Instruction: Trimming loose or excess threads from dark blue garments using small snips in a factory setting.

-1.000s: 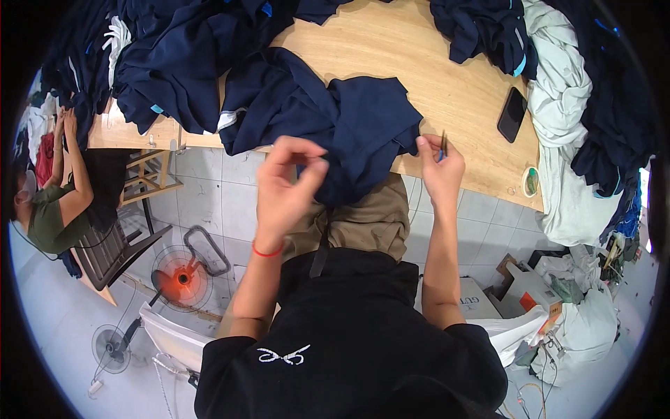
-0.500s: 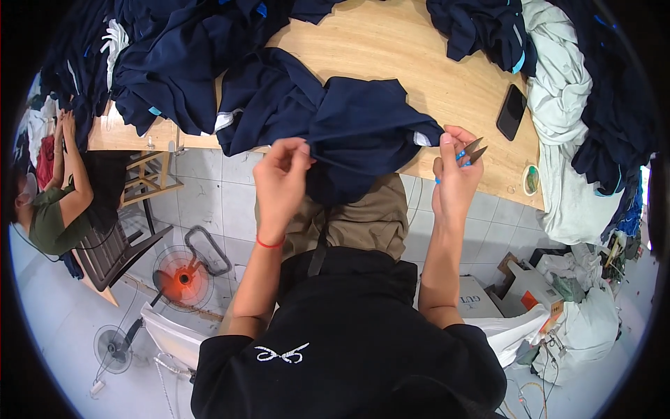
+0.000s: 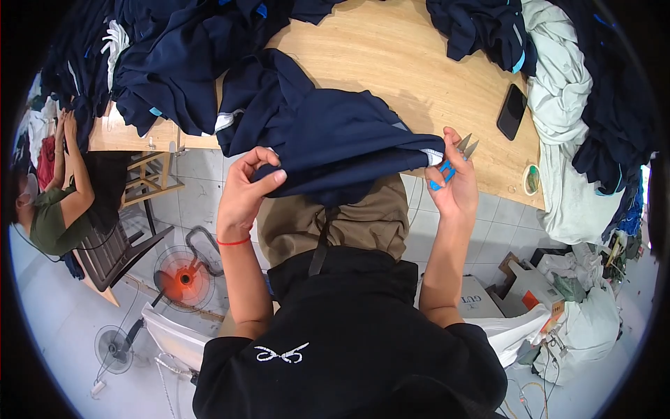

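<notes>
A navy garment (image 3: pixel 328 136) stretches between my hands, from the wooden table's near edge down over my lap. My left hand (image 3: pixel 244 188) is closed on its left edge, the thumb on top and the fingers curled under the cloth. Blue-handled thread snips (image 3: pixel 447 173) sit in my right hand (image 3: pixel 457 183), with their pointed metal blades apart and aimed up and away. A white-trimmed end (image 3: pixel 434 156) of the garment lies right by the fingers of that hand; whether they also pinch it, I cannot tell.
Navy garments (image 3: pixel 174 70) are heaped at the table's far left, with more navy cloth (image 3: pixel 481 31) at the far right. A black phone (image 3: pixel 511 112) lies near pale cloth (image 3: pixel 558 77) on the right. A person (image 3: pixel 59 202) works at the left, near fans (image 3: pixel 183 278).
My left hand has moved left and taken hold of the garment's edge, drawing the cloth out wider. In my right hand the snips have turned to point more upward.
</notes>
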### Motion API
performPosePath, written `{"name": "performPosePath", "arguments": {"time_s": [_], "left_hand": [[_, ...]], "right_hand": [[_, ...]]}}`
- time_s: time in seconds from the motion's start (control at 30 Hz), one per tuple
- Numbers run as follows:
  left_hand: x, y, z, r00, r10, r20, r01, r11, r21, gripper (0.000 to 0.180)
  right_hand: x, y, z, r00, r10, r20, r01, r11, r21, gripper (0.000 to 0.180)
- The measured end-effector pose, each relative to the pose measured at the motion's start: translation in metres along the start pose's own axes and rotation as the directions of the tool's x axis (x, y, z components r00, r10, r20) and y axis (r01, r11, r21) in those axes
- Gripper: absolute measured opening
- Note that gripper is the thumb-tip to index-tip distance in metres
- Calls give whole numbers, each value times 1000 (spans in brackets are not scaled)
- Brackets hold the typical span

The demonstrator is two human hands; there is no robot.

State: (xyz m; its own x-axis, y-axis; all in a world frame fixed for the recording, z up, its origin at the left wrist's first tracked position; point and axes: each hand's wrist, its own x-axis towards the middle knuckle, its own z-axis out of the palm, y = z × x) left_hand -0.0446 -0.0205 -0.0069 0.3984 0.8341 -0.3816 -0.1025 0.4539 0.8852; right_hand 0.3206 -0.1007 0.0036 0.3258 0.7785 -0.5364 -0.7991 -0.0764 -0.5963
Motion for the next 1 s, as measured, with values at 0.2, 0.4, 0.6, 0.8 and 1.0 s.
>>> {"name": "performPosePath", "arguments": {"time_s": [0.2, 0.4, 0.6, 0.8, 1.0], "left_hand": [[-3, -1, 9, 986, -116, -124, 131, 984, 119, 14], [0, -22, -8, 981, 34, -188, -39, 999, -18, 21], [-1, -9, -9, 978, 24, -209, -143, 806, -574, 26], [-2, -15, -17, 980, -12, -196, -138, 672, -728, 24], [-6, -2, -4, 963, -87, -254, -122, 700, -703, 23]], "right_hand": [[-3, 3, 3, 999, 1, 46, 2, 998, -68, 16], [-6, 6, 15, 997, -75, 19, 77, 973, -216, 16], [-11, 8, 15, 991, -126, 37, 131, 942, -308, 15], [-11, 8, 13, 991, -126, 33, 130, 945, -299, 15], [-11, 4, 12, 992, -110, 57, 123, 945, -304, 14]]}}
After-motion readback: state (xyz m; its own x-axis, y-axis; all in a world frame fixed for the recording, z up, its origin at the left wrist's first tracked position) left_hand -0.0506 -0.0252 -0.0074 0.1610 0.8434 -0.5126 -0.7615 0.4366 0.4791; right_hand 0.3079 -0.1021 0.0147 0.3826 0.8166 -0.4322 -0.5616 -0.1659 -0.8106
